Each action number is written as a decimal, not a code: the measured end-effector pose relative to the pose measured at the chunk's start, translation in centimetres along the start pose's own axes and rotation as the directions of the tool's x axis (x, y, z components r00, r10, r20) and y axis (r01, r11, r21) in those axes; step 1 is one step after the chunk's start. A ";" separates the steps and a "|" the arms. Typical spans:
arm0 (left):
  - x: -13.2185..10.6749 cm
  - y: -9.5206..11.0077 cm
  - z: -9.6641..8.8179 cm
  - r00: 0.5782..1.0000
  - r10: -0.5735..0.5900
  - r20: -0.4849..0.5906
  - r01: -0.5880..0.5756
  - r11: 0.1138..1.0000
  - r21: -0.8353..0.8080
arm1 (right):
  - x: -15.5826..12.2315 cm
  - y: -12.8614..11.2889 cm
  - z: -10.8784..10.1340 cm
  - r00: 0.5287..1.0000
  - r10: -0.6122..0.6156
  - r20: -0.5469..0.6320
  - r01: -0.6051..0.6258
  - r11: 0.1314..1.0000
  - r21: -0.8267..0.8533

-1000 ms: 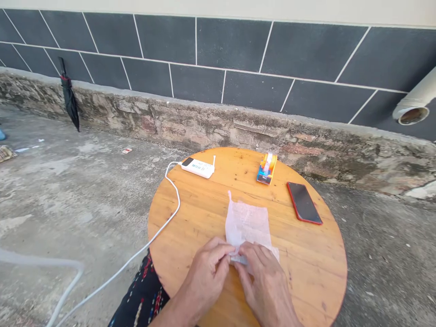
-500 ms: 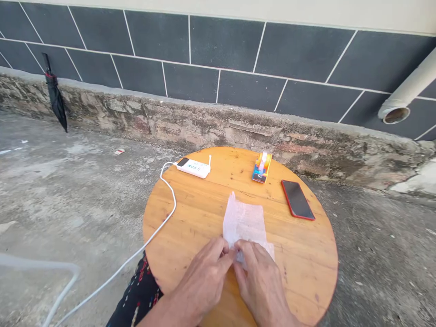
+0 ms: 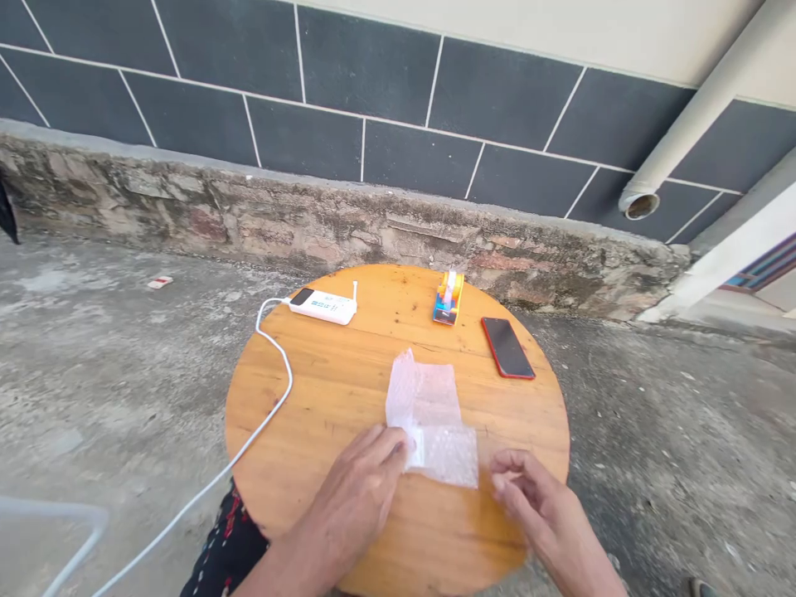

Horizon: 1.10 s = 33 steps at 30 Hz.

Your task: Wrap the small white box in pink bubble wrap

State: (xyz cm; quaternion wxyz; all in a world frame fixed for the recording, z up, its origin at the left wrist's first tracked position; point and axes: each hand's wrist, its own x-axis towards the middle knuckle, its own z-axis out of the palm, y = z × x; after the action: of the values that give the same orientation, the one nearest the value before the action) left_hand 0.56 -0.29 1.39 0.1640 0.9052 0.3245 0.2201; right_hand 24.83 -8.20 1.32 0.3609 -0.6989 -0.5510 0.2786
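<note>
Bubble wrap, translucent and faintly pink, lies on the round wooden bench directly in front of the person, with one part spread toward the far side and a folded part nearest the body. The left hand has its fingers bent and closed on the left end of the folded part; this hold probably keeps the fold from springing up, since such a light sheet slips and uncurls easily. A pale patch shows through beside these fingertips, too indistinct to identify. The right hand is just beside the right end of the wrap, apart from it, with fingers loosely curled and no object visible between thumb and fingers. This position leaves the right end of the fold unpinned, so the left hand alone secures the sheet. A yellow-and-blue tape dispenser stands near the far edge, and a red-edged phone lies flat nearer the right edge; both are spaced from the wrap, presumably to keep the working area free while remaining within reach. A white device rests at the far left, where its cable can run over the bench edge without crossing the wrap.
</note>
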 end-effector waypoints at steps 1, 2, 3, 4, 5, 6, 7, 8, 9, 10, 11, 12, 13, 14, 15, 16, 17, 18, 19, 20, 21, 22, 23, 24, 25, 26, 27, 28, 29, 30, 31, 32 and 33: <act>0.0 0.0 0.0 1.000 0.004 -0.006 -0.004 1.000 -0.002 | -0.2 0.5 0.0 0.993 0.107 0.048 -0.112 0.988 0.106; 0.0 0.0 0.1 1.000 0.007 -0.016 -0.007 1.000 -0.003 | -0.3 0.8 0.2 0.978 0.183 0.102 -0.201 0.959 0.201; -0.1 0.0 0.1 1.000 0.008 -0.026 -0.008 1.000 -0.004 | -0.2 0.9 0.5 0.961 0.226 0.157 -0.263 0.924 0.277; -0.1 0.0 0.2 0.999 0.010 -0.036 -0.010 1.000 -0.006 | 0.0 0.8 0.8 0.946 0.245 0.210 -0.305 0.893 0.330; -0.1 -0.1 0.2 0.999 0.012 -0.044 -0.012 1.000 -0.008 | 0.3 0.5 1.2 0.932 0.253 0.259 -0.336 0.870 0.360; -0.1 -0.1 0.3 0.999 0.013 -0.050 -0.014 1.000 -0.012 | 0.8 0.2 1.5 0.918 0.256 0.302 -0.361 0.854 0.374; -0.1 -0.1 0.3 0.998 0.013 -0.055 -0.014 1.000 -0.016 | 1.2 -0.3 1.7 0.906 0.254 0.338 -0.378 0.845 0.378; -0.1 -0.2 0.3 0.998 0.013 -0.060 -0.014 1.000 -0.019 | 1.6 -0.8 1.8 0.899 0.246 0.362 -0.382 0.843 0.378; -0.1 -0.2 0.4 0.998 0.013 -0.068 -0.014 1.000 -0.020 | 1.9 -1.3 1.8 0.897 0.231 0.377 -0.376 0.846 0.378; -0.1 -0.2 0.4 0.997 0.013 -0.077 -0.014 1.000 -0.019 | 2.1 -1.8 1.9 0.898 0.213 0.384 -0.364 0.851 0.379; -0.2 -0.2 0.4 0.996 0.016 -0.087 -0.018 1.000 -0.017 | 2.2 -2.2 1.9 0.902 0.196 0.386 -0.349 0.856 0.381; -0.2 -0.2 0.5 0.995 0.020 -0.095 -0.022 1.000 -0.015 | 2.2 -2.5 1.9 0.906 0.180 0.383 -0.334 0.861 0.383; -0.2 -0.2 0.5 0.995 0.024 -0.099 -0.026 1.000 -0.015 | 2.2 -2.8 2.0 0.910 0.169 0.379 -0.321 0.866 0.385; -0.2 -0.2 0.5 0.995 0.027 -0.100 -0.029 0.999 -0.017 | 2.3 -3.0 2.2 0.913 0.165 0.373 -0.313 0.869 0.383; -0.2 -0.2 0.5 0.995 0.026 -0.097 -0.028 0.999 -0.021 | 2.3 -3.1 2.3 0.916 0.169 0.365 -0.311 0.873 0.376; -0.3 -0.2 0.5 0.996 0.022 -0.091 -0.025 0.999 -0.026 | 2.4 -3.1 2.6 0.919 0.180 0.352 -0.311 0.878 0.364; -0.3 -0.2 0.4 0.996 0.017 -0.084 -0.019 0.999 -0.031 | 2.5 -3.1 2.9 0.922 0.193 0.336 -0.312 0.884 0.348; -0.3 -0.1 0.4 0.997 0.011 -0.075 -0.014 0.999 -0.036 | 2.7 -3.1 3.2 0.927 0.205 0.315 -0.309 0.892 0.329; -0.3 -0.1 0.4 0.998 0.005 -0.068 -0.008 0.999 -0.041 | 3.0 -3.0 3.5 0.933 0.213 0.291 -0.302 0.901 0.310; -0.3 -0.1 0.3 0.998 -0.002 -0.061 -0.001 0.999 -0.048 | 3.2 -3.0 3.8 0.940 0.215 0.265 -0.291 0.911 0.292; -0.3 -0.1 0.3 0.998 -0.011 -0.058 0.008 0.998 -0.055 | 3.4 -2.9 4.1 0.948 0.213 0.236 -0.275 0.920 0.278; -0.3 0.0 0.3 0.998 -0.019 -0.055 0.016 0.998 -0.063 | 3.6 -2.8 4.4 0.956 0.208 0.207 -0.259 0.929 0.264; -0.3 0.0 0.3 0.998 -0.027 -0.054 0.024 0.997 -0.069 | 3.7 -2.7 4.6 0.963 0.201 0.180 -0.242 0.938 0.249; -0.3 0.0 0.3 0.998 -0.032 -0.053 0.028 0.997 -0.075 | 3.8 -2.5 4.9 0.970 0.190 0.151 -0.221 0.948 0.230; -0.3 -0.1 0.2 0.998 -0.034 -0.052 0.030 0.996 -0.080 | 3.8 -2.4 5.1 0.978 0.172 0.119 -0.194 0.960 0.204; -0.3 -0.1 0.2 0.998 -0.035 -0.050 0.030 0.996 -0.085 | 3.7 -2.3 5.3 0.986 0.147 0.080 -0.159 0.972 0.171; -0.2 -0.1 0.2 0.998 -0.036 -0.048 0.032 0.996 -0.089 | 3.6 -2.2 5.5 0.993 0.114 0.042 -0.119 0.985 0.128; -0.2 -0.1 0.1 0.998 -0.037 -0.044 0.033 0.995 -0.093 | 3.5 -2.2 5.6 0.997 0.081 0.008 -0.081 0.994 0.077; -0.1 -0.1 0.1 0.998 -0.039 -0.041 0.035 0.995 -0.096 | 3.4 -2.2 5.8 0.998 0.053 -0.022 -0.052 0.998 0.018; -0.1 -0.1 0.0 0.999 -0.038 -0.036 0.035 0.995 -0.097 | 3.3 -2.3 5.9 0.998 0.032 -0.049 -0.034 0.998 -0.048; 0.0 -0.1 -0.1 0.999 -0.035 -0.030 0.032 0.995 -0.096 | 3.3 -2.4 6.1 0.997 0.016 -0.070 -0.025 0.992 -0.121; 0.1 -0.1 -0.2 0.999 -0.031 -0.024 0.029 0.995 -0.095 | 3.2 -2.6 6.3 0.996 0.005 -0.087 -0.022 0.981 -0.192; 0.1 0.0 -0.3 0.999 -0.030 -0.019 0.028 0.995 -0.093 | 3.2 -2.8 6.5 0.995 -0.002 -0.103 -0.024 0.967 -0.255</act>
State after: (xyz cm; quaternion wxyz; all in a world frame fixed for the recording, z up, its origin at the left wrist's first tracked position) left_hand 0.49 -0.14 1.65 0.2056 0.8895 0.3287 0.2419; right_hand 18.87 -3.44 -0.21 0.2939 -0.7560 -0.5593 0.1711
